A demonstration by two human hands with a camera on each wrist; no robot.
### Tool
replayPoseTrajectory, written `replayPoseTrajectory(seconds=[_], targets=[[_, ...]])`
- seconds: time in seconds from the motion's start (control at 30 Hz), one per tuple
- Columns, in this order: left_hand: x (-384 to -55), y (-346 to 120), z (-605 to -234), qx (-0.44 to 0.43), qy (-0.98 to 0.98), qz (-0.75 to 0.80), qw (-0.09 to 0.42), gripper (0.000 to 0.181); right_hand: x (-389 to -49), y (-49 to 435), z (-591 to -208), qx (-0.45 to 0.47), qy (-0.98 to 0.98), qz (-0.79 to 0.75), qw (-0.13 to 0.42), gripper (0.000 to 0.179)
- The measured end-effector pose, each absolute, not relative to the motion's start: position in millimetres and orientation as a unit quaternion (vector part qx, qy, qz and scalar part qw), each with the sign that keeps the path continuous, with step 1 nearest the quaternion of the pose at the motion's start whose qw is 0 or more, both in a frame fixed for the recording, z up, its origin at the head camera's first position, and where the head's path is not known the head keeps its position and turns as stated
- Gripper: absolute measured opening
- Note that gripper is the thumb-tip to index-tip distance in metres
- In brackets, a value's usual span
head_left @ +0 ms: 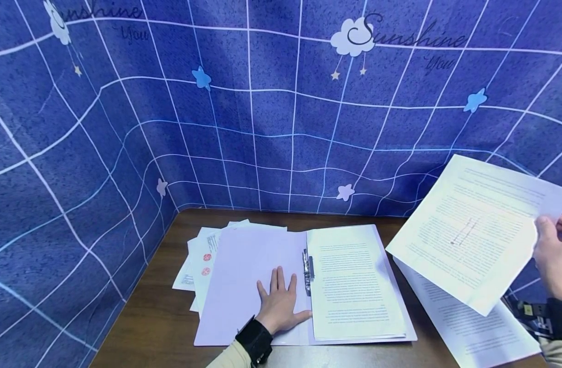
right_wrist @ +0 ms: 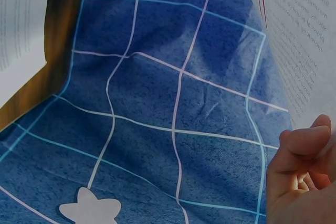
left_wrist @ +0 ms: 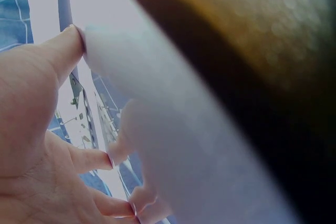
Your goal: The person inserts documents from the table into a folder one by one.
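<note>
An open lilac folder (head_left: 244,286) lies on the table, its metal clip (head_left: 307,273) at the spine and a stack of printed sheets (head_left: 354,286) on its right side. My left hand (head_left: 281,306) rests flat on the folder's left cover, fingers spread, thumb reaching the spine. Off to the right, my right hand (head_left: 554,255) pinches the edge of a printed sheet (head_left: 483,230) with reddish marks in its middle, held up in the air. In the right wrist view the curled fingers (right_wrist: 310,140) show at the sheet's edge (right_wrist: 304,40).
Several loose papers (head_left: 189,266), some with red stamps, stick out from under the folder's left side. Another printed sheet (head_left: 483,327) lies at the table's right, below the raised one. A blue gridded cloth (head_left: 272,102) hangs behind the wooden table (head_left: 143,306).
</note>
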State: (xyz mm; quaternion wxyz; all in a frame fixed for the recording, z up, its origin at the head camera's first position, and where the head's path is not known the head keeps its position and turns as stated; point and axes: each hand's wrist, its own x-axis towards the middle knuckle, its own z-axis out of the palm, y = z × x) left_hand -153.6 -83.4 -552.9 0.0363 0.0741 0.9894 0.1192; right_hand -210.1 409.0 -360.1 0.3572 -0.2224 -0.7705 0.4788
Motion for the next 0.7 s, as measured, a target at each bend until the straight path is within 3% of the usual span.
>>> replayPoseTrajectory(seconds=[0.33, 0.47, 0.6, 0.7], targets=[[-154.1, -83.2, -553.3, 0.072, 0.989, 0.123, 0.04, 0.106, -213.2, 407.6, -365.2, -0.193, -0.785, 0.479, 0.343, 0.026], [-153.9, -83.4, -553.8, 0.072, 0.989, 0.123, 0.041, 0.106, -216.7, 403.4, -369.3, -0.18, -0.81, 0.435, 0.349, 0.007], [-153.7, -83.6, -553.9, 0.073, 0.989, 0.123, 0.042, 0.106, -221.0, 394.2, -375.1, -0.16, -0.834, 0.372, 0.375, 0.033], [-153.4, -83.6, -553.7, 0.074, 0.989, 0.122, 0.04, 0.106, -223.7, 386.8, -378.4, -0.135, -0.846, 0.347, 0.381, 0.038]])
